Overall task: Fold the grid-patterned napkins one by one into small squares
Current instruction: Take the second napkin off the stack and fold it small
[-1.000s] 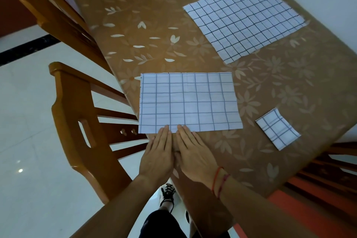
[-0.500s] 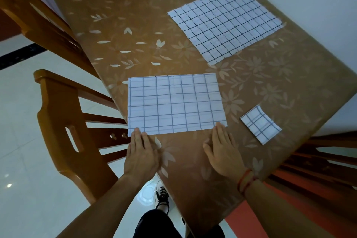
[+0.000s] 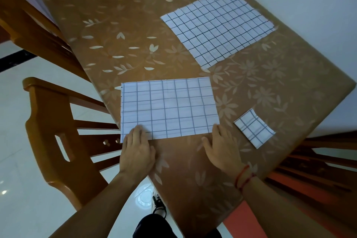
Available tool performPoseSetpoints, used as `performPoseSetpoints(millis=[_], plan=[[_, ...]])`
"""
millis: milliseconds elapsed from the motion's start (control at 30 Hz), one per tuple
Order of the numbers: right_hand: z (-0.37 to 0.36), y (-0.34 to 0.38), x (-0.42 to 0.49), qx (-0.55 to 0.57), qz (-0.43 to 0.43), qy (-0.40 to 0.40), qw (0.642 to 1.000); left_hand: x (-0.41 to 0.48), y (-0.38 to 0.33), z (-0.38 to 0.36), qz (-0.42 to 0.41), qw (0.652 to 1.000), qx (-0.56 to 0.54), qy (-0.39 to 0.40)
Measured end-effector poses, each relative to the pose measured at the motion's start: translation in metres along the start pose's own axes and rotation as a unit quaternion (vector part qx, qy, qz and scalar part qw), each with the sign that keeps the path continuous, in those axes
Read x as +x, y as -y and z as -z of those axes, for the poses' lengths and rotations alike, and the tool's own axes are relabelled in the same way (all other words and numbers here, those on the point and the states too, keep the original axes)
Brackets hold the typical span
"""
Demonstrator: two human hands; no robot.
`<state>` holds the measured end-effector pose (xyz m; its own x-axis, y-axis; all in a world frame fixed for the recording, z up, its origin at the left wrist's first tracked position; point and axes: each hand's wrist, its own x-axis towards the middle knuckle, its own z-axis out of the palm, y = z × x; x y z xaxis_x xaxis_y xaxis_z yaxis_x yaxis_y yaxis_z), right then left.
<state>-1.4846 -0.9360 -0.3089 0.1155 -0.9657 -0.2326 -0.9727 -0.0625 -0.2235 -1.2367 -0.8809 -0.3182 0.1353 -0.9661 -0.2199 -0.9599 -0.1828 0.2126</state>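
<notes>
- Two flat hands hold down the near edge of the half-folded napkin [image 3: 168,108]: the left hand [image 3: 138,149] presses its near left corner with straight fingers, and the right hand [image 3: 224,149] has straight fingertips at its near right corner. Neither one grips anything
- That napkin lies at the left edge of the table [image 3: 135,25], and its left side seems to hang past that edge over the chair [image 3: 58,121]; I judge that a careless lift of the left hand could let it slide towards the floor
- Doubled grid lines show through the layers, so I suspect they are not squarely matched; creasing now would lock in the skew and the final square would come out lopsided
- With pressure at the corners only, the middle could bulge, as I read it
- The unfolded napkin [image 3: 216,27] near the far right edge and the small folded square [image 3: 254,128] just right of the right hand sit apart from the work, though a wide sweep of that hand could knock the square
- Hard to tell from my seat: whether the right fingertips rest on the cloth or just beside it, and where the table's left edge runs beneath the napkin
- Cut off: the table's far end, which runs out of the top of the view
</notes>
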Motion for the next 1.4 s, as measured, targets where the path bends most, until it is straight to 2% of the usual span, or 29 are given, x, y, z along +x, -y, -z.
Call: performPoseSetpoints(millis=[133, 233, 367, 467, 700, 867, 1033, 1300, 1400], plan=[[0.013, -0.002, 0.026, 0.023, -0.003, -0.014, 1.0, 0.028, -0.018, -0.001, -0.079, 0.997, -0.011, -0.004], [0.027, 0.001, 0.044, 0.093, -0.012, -0.014, 0.996, 0.051, -0.032, -0.001, -0.113, 0.993, -0.005, 0.023], [0.028, -0.003, 0.085, 0.172, -0.088, 0.032, 0.981, 0.068, -0.038, -0.004, -0.12, 0.991, 0.0, 0.057], [0.027, -0.003, 0.11, 0.236, -0.161, 0.057, 0.957, 0.069, -0.038, -0.004, -0.12, 0.991, 0.0, 0.052], [0.043, 0.003, 0.138, 0.391, -0.244, 0.048, 0.886, 0.069, -0.038, -0.004, -0.116, 0.992, -0.004, 0.057], [0.044, 0.004, 0.147, 0.418, -0.266, 0.048, 0.867, 0.069, -0.036, -0.006, -0.119, 0.991, -0.031, 0.044], [0.049, 0.011, 0.148, 0.437, -0.275, 0.082, 0.852, 0.07, -0.034, -0.007, -0.12, 0.991, -0.037, 0.047], [0.045, 0.009, 0.146, 0.443, -0.229, 0.046, 0.866, 0.075, -0.03, -0.005, -0.143, 0.988, -0.052, 0.025], [0.04, 0.004, 0.138, 0.471, -0.261, -0.009, 0.843, 0.081, -0.033, -0.001, -0.16, 0.985, -0.06, 0.013]])
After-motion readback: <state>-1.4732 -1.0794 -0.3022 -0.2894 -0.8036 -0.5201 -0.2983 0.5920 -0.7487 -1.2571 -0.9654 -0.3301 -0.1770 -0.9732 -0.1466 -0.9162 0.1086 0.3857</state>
